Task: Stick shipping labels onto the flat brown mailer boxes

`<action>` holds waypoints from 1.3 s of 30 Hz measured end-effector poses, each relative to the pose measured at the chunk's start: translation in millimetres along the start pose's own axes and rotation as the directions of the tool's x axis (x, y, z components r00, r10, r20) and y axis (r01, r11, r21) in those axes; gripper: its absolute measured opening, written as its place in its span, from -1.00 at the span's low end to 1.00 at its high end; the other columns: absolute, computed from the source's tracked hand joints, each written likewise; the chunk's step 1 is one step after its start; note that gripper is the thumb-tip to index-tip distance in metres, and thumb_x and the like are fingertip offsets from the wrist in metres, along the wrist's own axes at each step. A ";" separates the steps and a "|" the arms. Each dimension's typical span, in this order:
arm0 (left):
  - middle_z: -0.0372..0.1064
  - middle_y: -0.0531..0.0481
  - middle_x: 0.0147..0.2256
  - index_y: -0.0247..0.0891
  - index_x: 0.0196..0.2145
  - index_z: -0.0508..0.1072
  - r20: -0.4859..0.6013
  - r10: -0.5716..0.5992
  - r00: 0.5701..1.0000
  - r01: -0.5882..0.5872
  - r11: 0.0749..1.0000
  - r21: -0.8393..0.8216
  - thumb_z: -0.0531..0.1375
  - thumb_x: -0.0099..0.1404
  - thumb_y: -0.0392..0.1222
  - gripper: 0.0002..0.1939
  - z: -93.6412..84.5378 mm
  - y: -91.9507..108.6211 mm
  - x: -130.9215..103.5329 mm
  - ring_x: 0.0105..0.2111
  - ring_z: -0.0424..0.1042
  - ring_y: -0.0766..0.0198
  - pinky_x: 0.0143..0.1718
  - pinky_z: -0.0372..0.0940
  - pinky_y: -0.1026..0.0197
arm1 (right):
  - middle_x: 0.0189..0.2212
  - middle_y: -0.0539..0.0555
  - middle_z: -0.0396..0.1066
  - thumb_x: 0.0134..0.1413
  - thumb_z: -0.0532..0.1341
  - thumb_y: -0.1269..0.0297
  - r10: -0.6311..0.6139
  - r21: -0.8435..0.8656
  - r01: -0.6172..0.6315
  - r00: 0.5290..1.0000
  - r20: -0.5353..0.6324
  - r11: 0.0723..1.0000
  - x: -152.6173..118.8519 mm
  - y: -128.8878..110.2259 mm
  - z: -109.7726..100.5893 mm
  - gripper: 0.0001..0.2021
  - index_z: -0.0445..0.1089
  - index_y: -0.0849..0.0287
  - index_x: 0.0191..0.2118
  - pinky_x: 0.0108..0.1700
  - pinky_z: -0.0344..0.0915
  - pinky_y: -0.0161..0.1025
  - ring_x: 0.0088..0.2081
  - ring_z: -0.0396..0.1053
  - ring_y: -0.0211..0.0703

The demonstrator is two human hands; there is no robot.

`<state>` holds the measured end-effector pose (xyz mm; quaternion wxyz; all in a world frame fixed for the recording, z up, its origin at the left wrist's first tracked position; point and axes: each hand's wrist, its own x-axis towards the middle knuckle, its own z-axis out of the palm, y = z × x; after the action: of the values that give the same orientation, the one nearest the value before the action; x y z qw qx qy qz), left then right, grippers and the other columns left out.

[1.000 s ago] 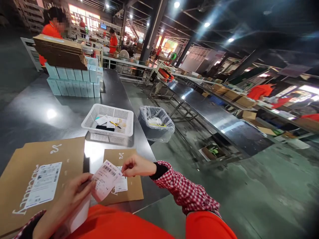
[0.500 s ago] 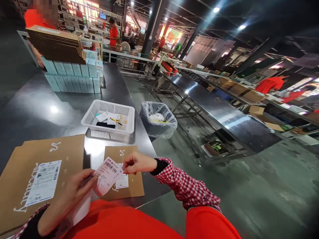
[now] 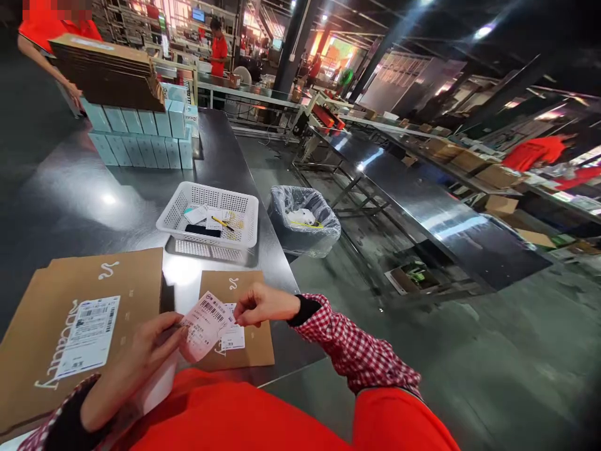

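Observation:
Between my hands is a printed shipping label [image 3: 205, 326] with a barcode, tilted above the table edge. My left hand [image 3: 148, 351] pinches its left side, and a white strip of paper [image 3: 159, 383] hangs below that hand. My right hand [image 3: 263, 305] is closed on the label's right corner. Behind the label lies a small flat cardboard piece [image 3: 257, 344] bearing another white label [image 3: 235, 341], partly covered. To the left, a larger flat cardboard stack [image 3: 136, 275] carries a white printed label [image 3: 91, 332] across its white lettering.
A white plastic basket [image 3: 211, 193] on the dark metal table [image 3: 225, 144] holds cards, a yellow pen and a dark flat item. Light-blue boxes [image 3: 141, 150] support folded cardboard [image 3: 103, 69]. A lined bin [image 3: 305, 235] stands beside the table; a co-worker [image 3: 51, 37] is at far left.
The view has shifted slightly, so the scene sits a little further right. Both hands keep their grip on the label, with hardly any movement between them.

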<state>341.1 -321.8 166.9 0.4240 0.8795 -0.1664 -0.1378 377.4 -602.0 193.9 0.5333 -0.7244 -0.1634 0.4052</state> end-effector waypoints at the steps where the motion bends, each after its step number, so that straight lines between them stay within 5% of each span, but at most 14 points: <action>1: 0.49 0.00 -0.36 -0.21 -0.31 0.49 0.009 -0.007 1.000 0.007 1.000 -0.001 0.07 0.25 0.10 -0.65 0.6 -1.8 -0.1 -0.36 0.45 0.22 -0.35 0.33 0.30 | -0.61 -0.10 0.29 -0.13 0.26 0.29 0.003 -0.001 -0.003 1.000 -0.003 1.000 0.5 0.7 0.2 -0.82 0.44 0.32 -0.39 -0.59 0.12 -0.49 -0.61 0.18 -0.47; 11: 0.50 -0.01 -0.34 -0.22 -0.27 0.47 0.050 0.002 0.999 -0.005 0.998 0.056 0.02 0.30 0.10 -0.62 4.3 -11.1 5.2 -0.35 0.45 0.21 -0.37 0.33 0.30 | -0.64 -0.11 0.29 -0.17 0.25 0.33 -0.047 0.076 0.049 0.999 -0.023 0.996 5.8 8.0 1.9 -0.86 0.41 0.31 -0.44 -0.58 0.15 -0.47 -0.63 0.17 -0.47; 15: 0.35 -0.15 0.01 -0.21 0.09 0.28 -0.265 0.060 0.962 -0.027 0.992 0.125 0.07 0.28 0.06 -0.51 11.4 -0.8 17.0 -0.25 0.48 0.20 -0.23 0.37 0.19 | -0.67 -0.11 0.27 -0.19 0.29 0.30 -0.102 0.238 0.132 0.986 -0.135 0.962 13.8 11.7 8.6 -0.85 0.36 0.27 -0.49 -0.60 0.09 -0.46 -0.64 0.18 -0.44; 17: 0.30 -0.18 0.06 -0.21 0.10 0.27 -0.398 0.109 0.911 -0.061 0.989 0.132 0.10 0.26 0.04 -0.50 18.0 10.6 23.2 -0.26 0.49 0.21 -0.20 0.37 0.16 | -0.67 -0.09 0.29 -0.16 0.29 0.24 -0.147 0.291 0.219 0.957 -0.249 0.931 22.1 15.8 14.7 -0.81 0.34 0.26 -0.48 -0.60 0.05 -0.44 -0.63 0.20 -0.41; 22: 0.52 0.00 -0.29 -0.18 -0.25 0.50 -0.247 0.127 0.961 -0.136 0.990 -0.020 0.14 0.25 0.03 -0.72 38.0 24.0 42.5 -0.32 0.49 0.23 -0.26 0.37 0.24 | -0.55 -0.03 0.31 -0.09 0.28 0.20 -0.362 0.139 0.468 0.811 -0.459 0.873 49.5 31.0 25.0 -0.81 0.37 0.24 -0.46 -0.49 0.10 -0.39 -0.54 0.19 -0.38; 24: 0.53 0.02 -0.37 -0.20 -0.30 0.52 -0.249 0.054 0.967 -0.080 0.992 -0.096 0.15 0.24 0.03 -0.72 41.5 19.4 51.6 -0.41 0.48 0.26 -0.33 0.35 0.27 | -0.52 -0.03 0.29 -0.07 0.26 0.24 -0.455 -0.012 0.512 0.753 -0.476 0.859 58.6 36.8 21.8 -0.84 0.40 0.24 -0.46 -0.45 0.11 -0.37 -0.49 0.18 -0.36; 27: 0.51 0.04 -0.42 -0.22 -0.27 0.51 -0.215 -0.028 0.976 -0.008 0.987 -0.163 0.13 0.24 0.06 -0.68 40.5 10.9 65.4 -0.48 0.46 0.30 -0.41 0.33 0.31 | -0.49 -0.01 0.30 -0.02 0.22 0.29 -0.529 -0.163 0.515 0.724 -0.442 0.841 71.4 44.2 8.2 -0.89 0.42 0.24 -0.42 -0.39 0.14 -0.35 -0.45 0.21 -0.32; 32: 0.49 0.02 -0.23 -0.21 -0.16 0.45 -0.219 -0.054 0.974 0.112 0.959 0.262 0.02 0.35 -0.10 -0.74 44.5 7.3 100.1 -0.30 0.49 0.31 -0.24 0.32 0.33 | -0.46 -0.02 0.32 0.01 0.18 0.36 -0.522 -0.254 0.456 0.748 -0.410 0.853 114.5 64.3 -30.8 -0.92 0.40 0.24 -0.41 -0.33 0.18 -0.34 -0.40 0.23 -0.30; 39: 0.43 -0.23 -0.21 -0.32 -0.20 0.45 -0.167 -0.224 0.960 0.279 0.801 0.529 -0.04 0.35 -0.31 -0.72 77.8 -26.6 168.8 -0.24 0.50 0.03 -0.27 0.33 0.06 | -0.41 0.01 0.36 -0.01 0.20 0.51 -0.318 -0.546 0.092 0.887 -0.334 0.832 194.6 117.8 -72.2 -0.93 0.42 0.28 -0.37 -0.21 0.19 -0.32 -0.32 0.27 -0.25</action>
<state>469.0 -429.8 81.9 0.1403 0.9835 -0.0600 -0.0972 529.6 -562.6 14.4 0.3829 -0.8865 -0.2284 0.1237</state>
